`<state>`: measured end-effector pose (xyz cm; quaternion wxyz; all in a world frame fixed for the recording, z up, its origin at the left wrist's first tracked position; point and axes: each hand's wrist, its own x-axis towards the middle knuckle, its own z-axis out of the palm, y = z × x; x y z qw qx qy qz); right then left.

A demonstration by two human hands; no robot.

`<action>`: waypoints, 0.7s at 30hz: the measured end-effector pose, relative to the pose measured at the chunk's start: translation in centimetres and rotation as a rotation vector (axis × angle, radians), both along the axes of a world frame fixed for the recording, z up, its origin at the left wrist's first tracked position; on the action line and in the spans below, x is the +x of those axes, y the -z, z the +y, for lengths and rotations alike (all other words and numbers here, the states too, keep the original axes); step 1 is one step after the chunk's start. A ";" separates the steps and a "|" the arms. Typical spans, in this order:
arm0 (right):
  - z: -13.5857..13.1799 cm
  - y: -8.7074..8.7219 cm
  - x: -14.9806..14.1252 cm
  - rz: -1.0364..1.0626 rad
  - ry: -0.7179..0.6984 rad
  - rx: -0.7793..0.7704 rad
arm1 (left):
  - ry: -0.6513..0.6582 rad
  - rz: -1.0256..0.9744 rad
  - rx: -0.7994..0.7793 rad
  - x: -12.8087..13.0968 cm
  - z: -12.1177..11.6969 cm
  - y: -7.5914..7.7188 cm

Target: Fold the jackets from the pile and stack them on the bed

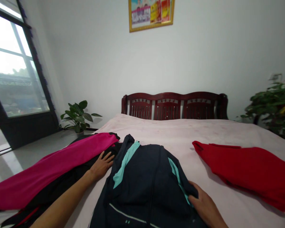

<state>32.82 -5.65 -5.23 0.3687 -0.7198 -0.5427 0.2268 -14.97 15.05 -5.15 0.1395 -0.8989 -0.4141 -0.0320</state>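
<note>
A dark navy garment (144, 183) with teal stripes lies spread on the pale pink bed (180, 133) right in front of me. My left hand (102, 165) rests with fingers stretched out at the garment's left edge, beside a black garment (68, 180). My right hand (201, 202) grips a fold of the navy garment's right side, with the fingers tucked into the cloth.
A magenta garment (52, 171) lies over the black one at the left. A red garment (249, 171) is spread at the right. A dark wooden headboard (173, 106) stands against the wall. Potted plants stand at the left (77, 118) and right (275, 107), and a window (11, 72) is at the far left.
</note>
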 end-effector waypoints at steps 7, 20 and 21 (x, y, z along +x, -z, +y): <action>-1.0 1.2 0.2 0.007 0.045 -0.091 | -0.337 -0.046 0.021 1.0 4.6 0.5; -0.5 -0.4 1.0 0.898 -0.028 -0.178 | -0.497 -0.542 -0.282 3.5 5.4 -1.1; -0.3 -1.0 1.1 1.057 -0.018 -0.241 | -0.463 -0.591 -0.309 3.6 4.3 -1.2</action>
